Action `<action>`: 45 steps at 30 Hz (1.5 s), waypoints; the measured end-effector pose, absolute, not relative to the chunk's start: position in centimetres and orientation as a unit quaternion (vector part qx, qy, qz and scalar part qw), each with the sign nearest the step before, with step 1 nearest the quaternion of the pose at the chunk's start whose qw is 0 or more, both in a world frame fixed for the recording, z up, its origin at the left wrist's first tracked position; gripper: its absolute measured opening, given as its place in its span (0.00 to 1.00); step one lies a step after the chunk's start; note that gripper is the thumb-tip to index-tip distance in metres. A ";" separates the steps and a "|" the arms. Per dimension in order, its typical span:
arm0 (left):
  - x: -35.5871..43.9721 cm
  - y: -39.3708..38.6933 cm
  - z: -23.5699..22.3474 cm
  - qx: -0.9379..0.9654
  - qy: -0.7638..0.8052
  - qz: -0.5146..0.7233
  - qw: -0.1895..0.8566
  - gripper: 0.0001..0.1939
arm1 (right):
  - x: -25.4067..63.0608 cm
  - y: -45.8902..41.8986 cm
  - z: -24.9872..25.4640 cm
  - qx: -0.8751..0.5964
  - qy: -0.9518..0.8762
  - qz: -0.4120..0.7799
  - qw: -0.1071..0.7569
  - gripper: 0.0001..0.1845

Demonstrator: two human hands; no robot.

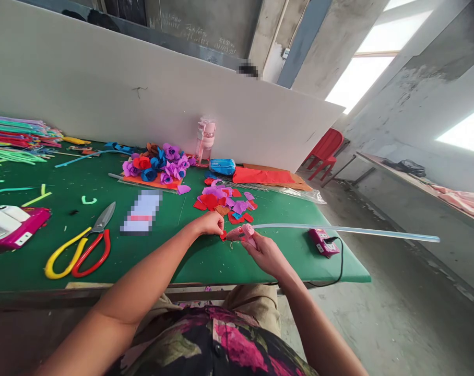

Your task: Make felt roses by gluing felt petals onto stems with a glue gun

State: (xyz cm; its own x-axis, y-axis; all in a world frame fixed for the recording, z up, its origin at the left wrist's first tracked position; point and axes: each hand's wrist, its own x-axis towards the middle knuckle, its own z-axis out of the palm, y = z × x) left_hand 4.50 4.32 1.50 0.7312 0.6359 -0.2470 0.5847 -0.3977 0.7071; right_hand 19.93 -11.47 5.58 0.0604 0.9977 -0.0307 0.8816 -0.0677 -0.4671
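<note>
My right hand (265, 253) is wrapped round a pink hot glue gun (240, 232), its nozzle pointing left. A long clear glue stick (350, 230) sticks out of its back to the right. The fingers of my left hand (212, 223) are closed on a small red petal (223, 236), right at the nozzle; most of that petal is hidden. Just beyond both hands lies a loose heap of red, purple, blue and brown petals (209, 201). Finished purple, blue and red paper flowers (151, 163) are piled further back on the left.
Red- and yellow-handled scissors (99, 225) lie on the green table (198, 269) at left, near bundled coloured sticks (18, 133). A pink bottle (205, 137), a blue pack (222, 166) and red sheets (264, 176) stand or lie along the back panel. A corded power strip (323, 243) sits at right.
</note>
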 end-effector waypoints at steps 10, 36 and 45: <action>4.5 4.2 1.7 0.834 0.365 0.029 0.413 0.01 | 20.2 -11.2 5.5 -0.713 -0.665 0.161 0.153 0.18; 4.5 4.0 2.1 0.834 0.363 0.030 0.413 0.02 | 20.4 -11.2 6.0 -0.734 -0.648 0.152 0.139 0.17; 4.5 4.2 1.7 0.834 0.362 0.036 0.414 0.02 | 20.7 -11.2 6.0 -0.733 -0.652 0.130 0.144 0.16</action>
